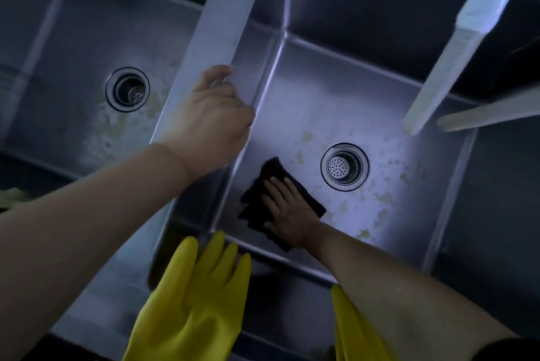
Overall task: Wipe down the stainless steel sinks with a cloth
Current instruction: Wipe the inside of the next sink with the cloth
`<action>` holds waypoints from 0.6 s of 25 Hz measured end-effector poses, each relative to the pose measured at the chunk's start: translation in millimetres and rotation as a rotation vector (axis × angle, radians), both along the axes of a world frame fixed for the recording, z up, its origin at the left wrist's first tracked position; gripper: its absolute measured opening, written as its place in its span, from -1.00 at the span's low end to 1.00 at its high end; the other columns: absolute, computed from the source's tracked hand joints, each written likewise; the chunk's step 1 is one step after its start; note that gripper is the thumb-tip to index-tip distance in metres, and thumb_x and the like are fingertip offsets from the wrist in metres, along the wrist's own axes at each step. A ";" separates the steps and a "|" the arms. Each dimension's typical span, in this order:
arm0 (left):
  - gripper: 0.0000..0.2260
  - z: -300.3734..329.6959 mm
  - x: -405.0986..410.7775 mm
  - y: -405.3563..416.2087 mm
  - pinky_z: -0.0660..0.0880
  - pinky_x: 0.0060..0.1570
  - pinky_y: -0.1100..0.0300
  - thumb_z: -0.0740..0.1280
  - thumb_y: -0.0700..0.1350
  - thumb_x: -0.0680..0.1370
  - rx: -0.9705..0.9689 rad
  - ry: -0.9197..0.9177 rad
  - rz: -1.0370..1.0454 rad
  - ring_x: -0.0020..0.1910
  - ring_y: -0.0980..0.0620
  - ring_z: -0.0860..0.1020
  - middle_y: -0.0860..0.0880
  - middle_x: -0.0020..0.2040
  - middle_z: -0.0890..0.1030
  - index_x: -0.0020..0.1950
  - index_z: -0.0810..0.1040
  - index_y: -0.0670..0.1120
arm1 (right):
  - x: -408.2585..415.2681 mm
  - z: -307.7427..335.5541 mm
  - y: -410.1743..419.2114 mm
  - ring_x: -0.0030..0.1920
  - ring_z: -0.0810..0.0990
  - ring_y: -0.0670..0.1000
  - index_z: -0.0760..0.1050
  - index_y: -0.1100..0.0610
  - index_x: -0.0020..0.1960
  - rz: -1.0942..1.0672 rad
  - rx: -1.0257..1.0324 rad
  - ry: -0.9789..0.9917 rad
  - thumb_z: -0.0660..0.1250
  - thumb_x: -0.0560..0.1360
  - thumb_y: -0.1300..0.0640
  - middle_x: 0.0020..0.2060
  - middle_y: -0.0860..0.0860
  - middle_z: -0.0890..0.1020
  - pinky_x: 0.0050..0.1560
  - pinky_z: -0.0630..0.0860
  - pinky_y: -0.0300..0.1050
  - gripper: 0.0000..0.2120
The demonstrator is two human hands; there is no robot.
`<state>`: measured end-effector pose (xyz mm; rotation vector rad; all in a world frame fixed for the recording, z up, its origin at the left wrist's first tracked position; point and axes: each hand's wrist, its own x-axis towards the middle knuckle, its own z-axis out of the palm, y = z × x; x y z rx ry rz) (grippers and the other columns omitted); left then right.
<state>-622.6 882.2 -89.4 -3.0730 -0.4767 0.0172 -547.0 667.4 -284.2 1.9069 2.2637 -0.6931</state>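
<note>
A person leans over two stainless steel sink basins (394, 103), left hand (214, 124) bracing on the flat steel divider (222, 21) between them, fingers curled over its edge. The right hand (287, 208), fingers flat, presses a dark folded cloth (255, 200) on the right basin's floor beside the round perforated drain strainer (344, 167). Pale residue around the drain could smear rather than lift; the yellow rubber gloves (193, 296) draped on the front rim might slip.

Dim bluish light falls from above, brightest at the middle and fading to near-black at the edges, where two yellow rubber gloves (193, 296) hang over the near steel ledge (117, 287).
</note>
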 end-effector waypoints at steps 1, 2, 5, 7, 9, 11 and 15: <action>-0.83 -1.4 -0.3 -0.3 0.09 0.44 0.06 0.26 -0.22 0.42 0.009 -0.013 0.000 -0.26 -0.10 0.52 -0.02 -0.47 0.50 -0.35 0.57 -0.10 | 6.4 -4.6 12.3 0.37 0.37 0.28 0.49 0.26 0.27 -0.033 0.002 -0.001 0.27 0.42 -0.13 0.33 0.28 0.43 0.39 0.14 0.24 -0.42; -0.82 -2.7 -0.3 -0.5 0.10 0.44 0.07 0.25 -0.21 0.42 0.019 -0.022 0.005 -0.27 -0.11 0.52 -0.03 -0.47 0.50 -0.35 0.56 -0.10 | 16.7 -7.7 24.8 0.40 0.32 0.27 0.44 0.25 0.32 -0.073 0.010 -0.013 0.18 0.45 -0.14 0.37 0.27 0.39 0.40 0.11 0.22 -0.40; -0.81 -6.3 0.9 -0.7 0.14 0.43 0.07 0.24 -0.22 0.43 0.056 -0.046 0.021 -0.29 -0.10 0.52 -0.02 -0.47 0.50 -0.38 0.53 -0.09 | 66.3 -14.7 58.4 0.46 0.20 0.25 0.27 0.23 0.45 -0.201 0.115 -0.103 0.06 0.50 -0.17 0.45 0.26 0.26 0.44 0.06 0.19 -0.34; -0.81 -6.9 2.0 0.7 0.19 0.41 0.05 0.25 -0.26 0.41 0.072 -0.076 0.022 -0.30 -0.10 0.53 -0.03 -0.48 0.47 -0.39 0.50 -0.10 | 107.1 -18.8 80.9 0.49 0.13 0.26 0.18 0.23 0.50 -0.280 0.152 -0.182 0.02 0.52 -0.17 0.47 0.27 0.19 0.47 0.02 0.19 -0.32; -0.81 -9.0 0.6 2.4 0.21 0.41 0.03 0.26 -0.28 0.40 0.081 -0.096 0.015 -0.32 -0.10 0.52 -0.03 -0.49 0.45 -0.40 0.47 -0.09 | 144.3 -20.6 105.1 0.50 0.05 0.26 0.09 0.23 0.52 -0.388 0.152 -0.229 0.02 0.53 -0.16 0.49 0.28 0.14 0.49 -0.04 0.18 -0.31; -0.81 -11.3 -0.5 3.1 0.22 0.41 0.02 0.28 -0.30 0.39 0.087 -0.099 0.014 -0.33 -0.10 0.51 -0.03 -0.49 0.44 -0.40 0.45 -0.09 | 169.7 -19.8 129.6 0.52 -0.02 0.24 0.03 0.21 0.53 -0.508 0.139 -0.253 0.03 0.53 -0.15 0.51 0.26 0.07 0.50 -0.12 0.16 -0.31; -0.83 -10.8 0.5 2.8 0.21 0.41 0.03 0.28 -0.29 0.38 0.097 -0.088 0.027 -0.33 -0.10 0.51 -0.02 -0.49 0.45 -0.39 0.48 -0.09 | 161.7 -18.1 152.8 0.52 -0.08 0.22 -0.03 0.17 0.55 -0.656 0.131 -0.278 0.05 0.55 -0.13 0.52 0.22 0.00 0.50 -0.17 0.15 -0.32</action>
